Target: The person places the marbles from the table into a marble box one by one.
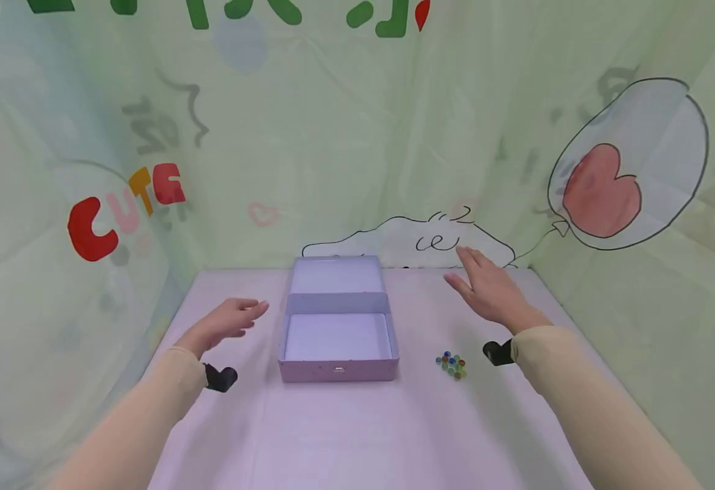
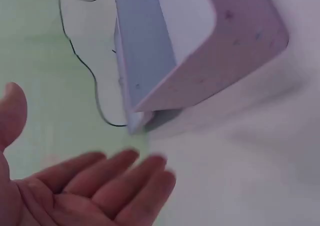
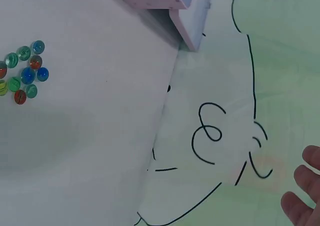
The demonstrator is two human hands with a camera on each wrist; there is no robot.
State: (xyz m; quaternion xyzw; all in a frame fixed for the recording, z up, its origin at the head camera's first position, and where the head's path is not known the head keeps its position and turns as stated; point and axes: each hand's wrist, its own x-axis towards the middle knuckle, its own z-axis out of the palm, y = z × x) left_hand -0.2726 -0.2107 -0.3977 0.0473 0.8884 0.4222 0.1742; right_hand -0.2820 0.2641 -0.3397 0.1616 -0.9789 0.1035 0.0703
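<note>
A lilac box [image 1: 339, 371] stands on the table with its lid [image 1: 336, 274] tipped back and a bare inside floor. To its right lies a small cluster of glass marbles [image 1: 451, 365], blue, green and reddish, seen closer in the right wrist view as marbles [image 3: 28, 76]. My left hand [image 1: 227, 320] hovers left of the box, holding nothing; in the left wrist view the left hand [image 2: 95, 191] has its fingers extended and thumb apart. My right hand [image 1: 489, 286] is raised beyond the marbles, fingers straight, holding nothing. Only fingertips of the right hand [image 3: 302, 191] enter the right wrist view.
A pale table [image 1: 327, 435] carries the box and marbles. Behind it hangs a light green curtain [image 1: 333, 136] with drawings and letters, and similar cloth closes both sides. Each wrist bears a black device, such as the left wrist device [image 1: 220, 378].
</note>
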